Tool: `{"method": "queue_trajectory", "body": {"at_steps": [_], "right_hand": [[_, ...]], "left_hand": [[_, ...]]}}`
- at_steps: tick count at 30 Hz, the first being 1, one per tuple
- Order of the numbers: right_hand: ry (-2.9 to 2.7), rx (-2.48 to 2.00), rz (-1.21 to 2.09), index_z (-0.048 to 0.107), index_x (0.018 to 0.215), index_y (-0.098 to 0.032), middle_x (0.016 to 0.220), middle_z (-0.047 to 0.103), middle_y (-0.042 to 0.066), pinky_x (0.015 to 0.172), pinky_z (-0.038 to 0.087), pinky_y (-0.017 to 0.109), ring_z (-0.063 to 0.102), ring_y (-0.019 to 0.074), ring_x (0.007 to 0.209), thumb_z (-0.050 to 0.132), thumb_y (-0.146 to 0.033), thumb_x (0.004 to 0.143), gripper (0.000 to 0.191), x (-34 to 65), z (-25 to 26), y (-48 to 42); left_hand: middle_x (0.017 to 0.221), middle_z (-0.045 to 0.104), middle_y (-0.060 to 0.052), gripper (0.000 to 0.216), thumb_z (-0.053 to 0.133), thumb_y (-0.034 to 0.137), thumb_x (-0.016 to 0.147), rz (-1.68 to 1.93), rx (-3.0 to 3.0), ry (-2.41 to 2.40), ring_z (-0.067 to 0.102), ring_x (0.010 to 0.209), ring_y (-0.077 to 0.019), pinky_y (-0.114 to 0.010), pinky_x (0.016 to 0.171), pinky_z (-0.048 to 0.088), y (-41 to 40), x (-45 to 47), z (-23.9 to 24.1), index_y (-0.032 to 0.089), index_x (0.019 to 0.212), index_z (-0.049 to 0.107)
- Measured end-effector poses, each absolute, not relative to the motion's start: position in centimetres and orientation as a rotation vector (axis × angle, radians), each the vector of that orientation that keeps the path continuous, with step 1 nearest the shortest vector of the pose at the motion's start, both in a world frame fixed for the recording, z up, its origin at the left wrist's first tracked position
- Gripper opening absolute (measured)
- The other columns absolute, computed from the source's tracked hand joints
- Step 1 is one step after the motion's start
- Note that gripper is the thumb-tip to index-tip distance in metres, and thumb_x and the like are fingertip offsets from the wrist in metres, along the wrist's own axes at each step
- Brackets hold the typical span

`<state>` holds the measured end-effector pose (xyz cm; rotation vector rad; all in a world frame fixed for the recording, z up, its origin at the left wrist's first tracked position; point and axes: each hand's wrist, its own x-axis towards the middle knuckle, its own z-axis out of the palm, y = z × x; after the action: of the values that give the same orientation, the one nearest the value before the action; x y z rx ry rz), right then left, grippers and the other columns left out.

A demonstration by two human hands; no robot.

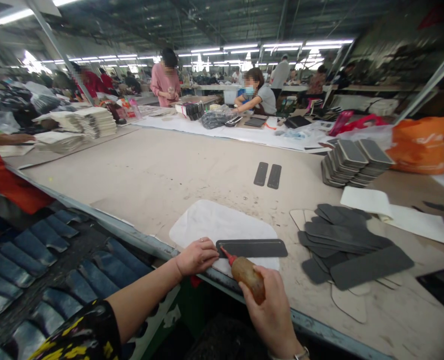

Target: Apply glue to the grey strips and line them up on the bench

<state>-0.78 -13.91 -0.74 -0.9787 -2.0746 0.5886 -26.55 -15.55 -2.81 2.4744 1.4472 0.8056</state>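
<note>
My right hand point(269, 305) is wrapped round a brownish squeeze bottle point(248, 277) with a red nozzle, likely for glue. The nozzle's tip touches or nearly touches the left end of a long dark grey strip point(255, 248) with rounded corners. A thin pale line runs along the strip's edge. Beneath the strip lies a white sheet point(207, 222) at the table's near edge. My left hand point(199, 256) rests at the strip's left end with its fingers bent together; whether they pinch the strip or only press on it is partly hidden.
Loose dark grey pieces point(342, 240) lie in a heap at the right. Two small dark strips point(267, 175) sit farther back. Stacked panels point(351, 162) stand near an orange bag point(424, 145). Dark blue pieces point(27, 260) lie lower left. Co-workers stand or sit beyond the table point(132, 175).
</note>
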Motion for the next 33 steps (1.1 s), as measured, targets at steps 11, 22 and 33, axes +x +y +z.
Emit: {"method": "queue_trajectory", "body": {"at_steps": [11,22,33], "right_hand": [[-2.052,-1.061,0.592,0.045,0.111,-0.019,0.099,0.051,0.009,0.077,0.048,0.04,0.05,0.0234,0.091,0.056,-0.034,0.084,0.032,1.6,-0.3,-15.2],[-1.866,-1.347,0.168,0.051,0.108,-0.016,0.094,0.054,0.01,0.078,0.045,0.041,0.052,0.0248,0.087,0.058,-0.05,0.079,0.045,8.5,-1.0,-12.7],[-1.837,-1.222,0.189,0.05,0.109,-0.017,0.098,0.053,0.011,0.08,0.045,0.042,0.051,0.0248,0.09,0.062,-0.04,0.079,0.04,6.9,0.0,-12.8]], "left_hand": [[0.085,0.059,-0.007,0.015,0.049,0.018,0.088,0.813,2.506,1.44,0.053,0.082,-0.0143,-0.029,0.077,0.046,-15.4,-26.3,-2.3,0.016,0.09,0.063],[0.086,0.059,-0.008,0.017,0.048,0.018,0.088,0.821,2.527,1.44,0.054,0.082,-0.0153,-0.029,0.075,0.047,-15.3,-26.2,-2.3,0.016,0.091,0.064],[0.085,0.058,-0.008,0.018,0.046,0.018,0.089,0.812,2.521,1.447,0.053,0.082,-0.0155,-0.029,0.075,0.047,-15.3,-26.1,-2.3,0.016,0.091,0.064]]}}
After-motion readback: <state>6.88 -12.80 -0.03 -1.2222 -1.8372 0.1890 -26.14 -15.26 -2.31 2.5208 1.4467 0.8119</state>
